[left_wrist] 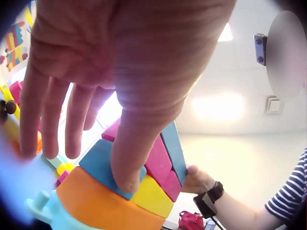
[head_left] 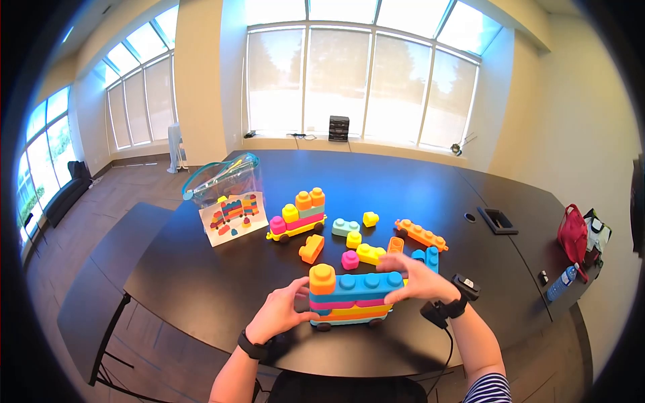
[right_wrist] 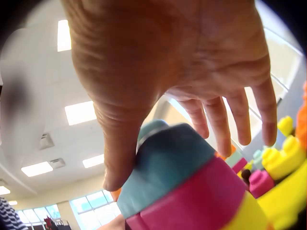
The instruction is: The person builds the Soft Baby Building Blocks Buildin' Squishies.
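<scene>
A tall wagon of stacked toy blocks [head_left: 349, 309] stands on black wheels at the table's near side. Its top carries a long blue block [head_left: 359, 285] and an orange block [head_left: 322, 281]. My left hand [head_left: 277, 312] is at the left end, thumb on a blue block [left_wrist: 98, 160] low in the stack, its other fingers straight and spread beyond it. At the right end, my right hand [head_left: 423, 281] has its thumb against the near side of the top blue block, the other fingers extended on the far side. A pink layer [right_wrist: 192, 201] shows beneath that block.
Beyond the wagon lie loose blocks, including a yellow one [head_left: 371, 254], a pink one [head_left: 350, 260] and an orange wheeled base [head_left: 422, 235]. A smaller block wagon [head_left: 299, 218] stands behind left, by a picture card [head_left: 232, 218] and a clear bag [head_left: 242, 176]. A water bottle [head_left: 563, 282] stands right.
</scene>
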Tool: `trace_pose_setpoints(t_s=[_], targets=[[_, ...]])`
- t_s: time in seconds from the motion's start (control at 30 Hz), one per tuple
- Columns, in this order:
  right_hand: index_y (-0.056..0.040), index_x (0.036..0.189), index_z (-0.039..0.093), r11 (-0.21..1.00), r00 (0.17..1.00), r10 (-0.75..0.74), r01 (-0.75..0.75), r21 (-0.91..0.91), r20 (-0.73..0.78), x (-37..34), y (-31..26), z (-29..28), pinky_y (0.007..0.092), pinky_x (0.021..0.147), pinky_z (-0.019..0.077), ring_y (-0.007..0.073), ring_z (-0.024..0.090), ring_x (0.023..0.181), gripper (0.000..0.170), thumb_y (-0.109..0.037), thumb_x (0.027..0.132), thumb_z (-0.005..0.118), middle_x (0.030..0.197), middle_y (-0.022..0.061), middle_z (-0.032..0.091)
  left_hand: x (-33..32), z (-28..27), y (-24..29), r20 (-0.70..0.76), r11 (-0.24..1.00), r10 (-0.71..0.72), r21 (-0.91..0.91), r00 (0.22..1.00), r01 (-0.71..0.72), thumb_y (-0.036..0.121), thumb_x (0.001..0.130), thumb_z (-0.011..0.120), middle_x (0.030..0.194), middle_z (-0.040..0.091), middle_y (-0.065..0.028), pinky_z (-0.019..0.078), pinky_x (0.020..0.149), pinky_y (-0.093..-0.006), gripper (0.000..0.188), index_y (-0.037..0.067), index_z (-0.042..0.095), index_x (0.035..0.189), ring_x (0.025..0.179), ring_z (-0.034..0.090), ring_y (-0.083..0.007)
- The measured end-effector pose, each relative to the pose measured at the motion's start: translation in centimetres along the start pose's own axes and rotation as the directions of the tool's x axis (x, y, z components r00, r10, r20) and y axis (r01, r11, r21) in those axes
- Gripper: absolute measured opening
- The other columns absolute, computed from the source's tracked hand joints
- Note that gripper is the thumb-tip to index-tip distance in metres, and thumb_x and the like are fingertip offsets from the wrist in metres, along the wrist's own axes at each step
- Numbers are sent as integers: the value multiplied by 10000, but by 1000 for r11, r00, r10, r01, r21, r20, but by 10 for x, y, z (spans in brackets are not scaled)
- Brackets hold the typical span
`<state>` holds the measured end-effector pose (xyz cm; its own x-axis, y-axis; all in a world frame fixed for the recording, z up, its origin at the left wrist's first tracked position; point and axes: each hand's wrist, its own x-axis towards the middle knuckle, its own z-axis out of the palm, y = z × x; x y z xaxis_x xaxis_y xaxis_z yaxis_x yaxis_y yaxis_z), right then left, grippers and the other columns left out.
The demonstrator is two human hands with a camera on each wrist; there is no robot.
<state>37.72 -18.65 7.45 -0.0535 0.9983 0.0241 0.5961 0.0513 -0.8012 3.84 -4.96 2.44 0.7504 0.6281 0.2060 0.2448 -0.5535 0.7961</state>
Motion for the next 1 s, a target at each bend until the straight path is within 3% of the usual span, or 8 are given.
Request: trace_pose_setpoints(t_s=[0.03, 0.1, 0.2, 0.33, 0.43, 0.53, 0.63, 1.0], targets=[[-34, 1551, 468, 998, 997, -52, 53, -21, 57, -6, 8, 4, 410, 1146, 475, 242, 593, 1369, 1061, -365, 707, 1020, 1470, 141, 631, 0, 0, 0, 17, 999, -27, 19, 999, 27, 181, 795, 936, 1205, 782, -152, 615, 963, -421, 726, 58, 611, 1433, 1097, 769, -315], [-41, 1505, 529, 963, 993, 23, -53, 264, 114, -20, 19, 20, 411, 1102, 503, 258, 623, 1327, 983, -352, 711, 1017, 1396, 132, 680, 1, 1, 0, 54, 995, -84, 61, 995, 81, 178, 797, 932, 1147, 799, -149, 619, 952, -409, 657, 58, 656, 1381, 1066, 780, -301], [-57, 1455, 573, 995, 992, 57, -48, -89, 113, -21, 36, 37, 407, 1038, 552, 242, 681, 1221, 903, -291, 707, 1021, 1333, 107, 725, 2, 8, 0, 103, 992, -118, 60, 988, 112, 178, 800, 929, 1090, 811, -150, 623, 938, -405, 535, 40, 721, 1273, 1021, 791, -293], [-49, 1370, 630, 993, 998, -58, 54, -100, -38, -15, 58, 57, 398, 1061, 535, 297, 701, 1167, 788, -239, 707, 1010, 1275, 121, 757, 2, 14, 0, 88, 984, -169, 64, 982, 164, 177, 797, 930, 1035, 816, -146, 626, 917, -400, 452, 27, 758, 1187, 971, 795, -285], [-28, 1318, 657, 988, 987, -152, 151, -16, -61, -13, 59, 64, 399, 934, 588, 267, 737, 1041, 708, -236, 731, 994, 1174, 127, 775, 1, 18, -9, 68, 981, -173, 102, 983, 166, 186, 785, 940, 1003, 814, -146, 623, 892, -401, 446, 30, 768, 1166, 922, 791, -292], [-12, 1268, 673, 988, 990, 129, -133, 73, 56, -13, 37, 60, 335, 722, 614, 177, 743, 810, 612, -200, 768, 973, 1054, 95, 784, 0, 20, -7, 49, 970, -194, 162, 980, 183, 198, 769, 951, 968, 809, -149, 615, 866, -403, 436, 34, 781, 1136, 885, 784, -301], [-5, 1225, 685, 970, 984, 153, -166, 176, 87, -8, 48, 66, 274, 564, 571, 100, 678, 624, 546, -188, 790, 958, 954, 62, 771, 0, 19, 0, 46, 963, -203, 188, 978, 191, 204, 757, 958, 949, 804, -155, 609, 850, -406, 439, 37, 786, 1125, 872, 778, -306], [-7, 1266, 636, 982, 990, 119, -129, 137, 79, -23, 43, 65, 281, 547, 562, 104, 658, 612, 608, -160, 776, 963, 944, 69, 756, 6, 19, 1, 121, 959, -145, 262, 982, 110, 299, 697, 994, 1026, 798, -166, 593, 905, -451, 557, 36, 750, 1124, 986, 750, -384]])
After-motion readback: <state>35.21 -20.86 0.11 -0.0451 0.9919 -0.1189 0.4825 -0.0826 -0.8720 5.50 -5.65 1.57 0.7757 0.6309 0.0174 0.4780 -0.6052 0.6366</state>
